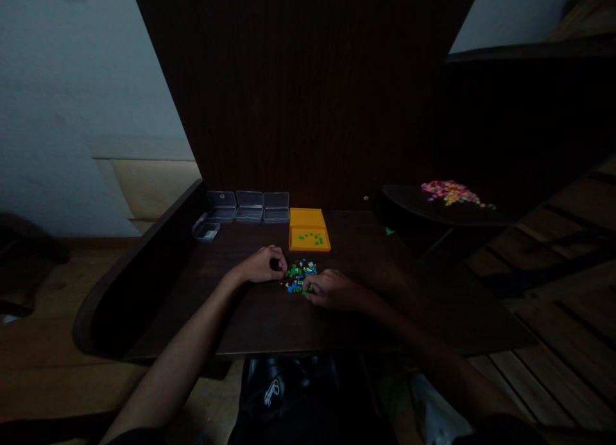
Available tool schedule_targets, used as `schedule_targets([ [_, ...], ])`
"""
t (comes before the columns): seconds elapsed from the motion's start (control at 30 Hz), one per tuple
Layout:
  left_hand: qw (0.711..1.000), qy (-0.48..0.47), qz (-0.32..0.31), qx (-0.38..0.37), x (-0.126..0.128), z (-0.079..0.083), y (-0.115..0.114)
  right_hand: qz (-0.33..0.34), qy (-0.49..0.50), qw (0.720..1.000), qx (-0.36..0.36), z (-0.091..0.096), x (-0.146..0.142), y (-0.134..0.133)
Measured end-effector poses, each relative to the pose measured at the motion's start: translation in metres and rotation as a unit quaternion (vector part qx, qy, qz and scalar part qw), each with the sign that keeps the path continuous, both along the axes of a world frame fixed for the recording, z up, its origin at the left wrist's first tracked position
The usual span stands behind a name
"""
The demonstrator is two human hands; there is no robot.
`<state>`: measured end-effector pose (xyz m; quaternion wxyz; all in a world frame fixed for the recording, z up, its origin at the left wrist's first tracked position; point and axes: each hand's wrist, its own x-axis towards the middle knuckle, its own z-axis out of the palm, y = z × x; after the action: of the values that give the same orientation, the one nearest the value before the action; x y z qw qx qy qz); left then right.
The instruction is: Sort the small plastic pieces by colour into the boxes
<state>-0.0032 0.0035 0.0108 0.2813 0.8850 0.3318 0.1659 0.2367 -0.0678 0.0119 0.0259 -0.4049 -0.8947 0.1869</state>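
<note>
A small pile of tiny green, blue and whitish pieces point(299, 273), like little building bricks, lies on the dark wooden desk point(260, 326). My left hand point(264, 264) rests at the pile's left edge, thumb and fingers curled together; whatever is between the tips is too small to see. Over the right side of the pile, my right hand point(332, 289) has its fingers closed and touching the pieces, the tips partly hidden. Just beyond the pile stands an open yellow box point(308, 218) with several green pieces point(317, 239) inside.
Three clear plastic boxes point(249, 212) stand with lids raised along the back, left of the yellow box. Another clear case point(206, 230) sits in front of them. Pink and yellow pieces point(451, 192) are heaped on a side shelf at right. A raised side panel point(139, 265) borders the left.
</note>
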Motion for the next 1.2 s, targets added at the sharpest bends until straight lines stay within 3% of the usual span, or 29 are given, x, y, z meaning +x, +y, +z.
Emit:
schedule_targets([
  [0.2,1.000,0.009,-0.003,0.013,0.000,0.000,0.000,-0.050,0.013,0.999,-0.012,0.002,-0.005,-0.004],
  [0.43,1.000,-0.007,0.002,0.030,0.000,0.001,-0.001,-0.018,0.046,0.999,-0.015,0.005,-0.006,0.001],
  [0.53,0.999,-0.028,0.010,0.039,0.000,0.000,0.000,-0.032,0.099,0.994,-0.020,0.012,-0.003,0.016],
  [0.7,0.996,-0.060,0.032,0.052,-0.003,-0.002,0.004,-0.118,0.166,0.977,0.060,0.018,0.010,0.063],
  [0.9,0.992,-0.076,0.060,0.079,-0.005,-0.009,0.009,-0.183,0.090,0.975,0.093,0.016,0.014,0.107],
  [1.2,0.976,-0.134,0.136,0.106,-0.002,-0.011,0.015,-0.223,-0.002,0.971,0.085,0.014,0.017,0.124],
])
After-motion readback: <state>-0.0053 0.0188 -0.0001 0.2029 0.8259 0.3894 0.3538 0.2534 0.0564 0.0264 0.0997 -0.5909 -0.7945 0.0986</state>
